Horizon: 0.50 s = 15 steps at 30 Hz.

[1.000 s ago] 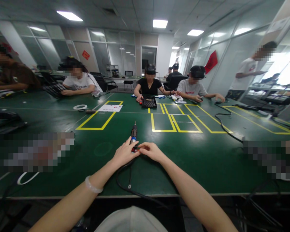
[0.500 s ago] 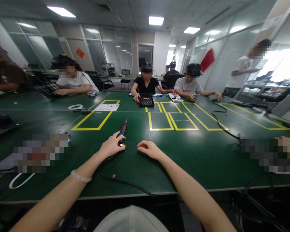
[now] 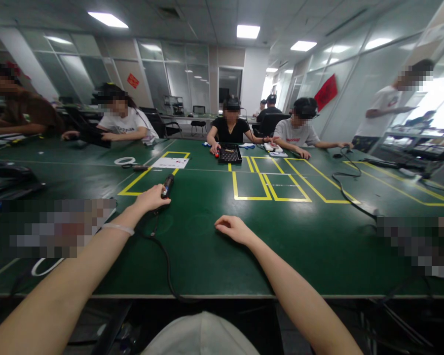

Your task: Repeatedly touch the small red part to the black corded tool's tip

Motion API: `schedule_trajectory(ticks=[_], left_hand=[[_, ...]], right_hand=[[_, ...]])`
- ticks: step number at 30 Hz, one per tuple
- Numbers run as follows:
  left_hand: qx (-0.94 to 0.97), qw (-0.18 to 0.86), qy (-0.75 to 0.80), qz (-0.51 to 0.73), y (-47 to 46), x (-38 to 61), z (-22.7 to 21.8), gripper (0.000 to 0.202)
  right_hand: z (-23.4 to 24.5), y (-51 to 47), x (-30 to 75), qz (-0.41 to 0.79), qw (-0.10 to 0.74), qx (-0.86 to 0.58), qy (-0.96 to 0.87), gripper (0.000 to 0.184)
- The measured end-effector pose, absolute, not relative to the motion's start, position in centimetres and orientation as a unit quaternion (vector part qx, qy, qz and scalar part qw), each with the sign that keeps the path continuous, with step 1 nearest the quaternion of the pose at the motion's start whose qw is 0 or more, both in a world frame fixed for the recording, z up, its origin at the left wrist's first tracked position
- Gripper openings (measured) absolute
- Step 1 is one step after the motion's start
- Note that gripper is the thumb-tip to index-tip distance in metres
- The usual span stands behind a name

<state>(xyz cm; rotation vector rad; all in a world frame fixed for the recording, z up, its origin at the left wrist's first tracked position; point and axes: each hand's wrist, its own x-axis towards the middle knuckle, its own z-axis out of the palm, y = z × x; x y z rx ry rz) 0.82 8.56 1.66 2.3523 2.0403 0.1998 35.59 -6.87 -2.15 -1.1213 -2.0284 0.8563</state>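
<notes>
Green table with yellow tape outlines — glass walls, ceiling lights.

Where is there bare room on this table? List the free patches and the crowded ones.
Free: the green mat between the right hand and the black cable; the taped yellow boxes beyond. Crowded: around the left hand, its corded tool and trailing cord; the far edge by the black tray.

Both forearms are bare. A thin, pale, glassy bangle rings the wrist behind the left grip, left of centre. At the frame's bottom centre is a rounded patch of whitish cloth.
</notes>
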Motion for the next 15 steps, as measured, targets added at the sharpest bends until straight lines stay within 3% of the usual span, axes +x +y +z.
schedule_trajectory(ticks=[7,15], left_hand=[[0.731,-0.131,0.669,0.022,4.9,4.1,0.9,0.048],[0.709,-0.068,0.699,0.060,5.1,3.6,1.4,0.045]], right_hand=[[-2.1,-6.9,35.5,0.340,0.329,-0.428,-0.770,0.017],[-2.1,-6.9,35.4,0.348,0.333,-0.426,-0.766,0.016]])
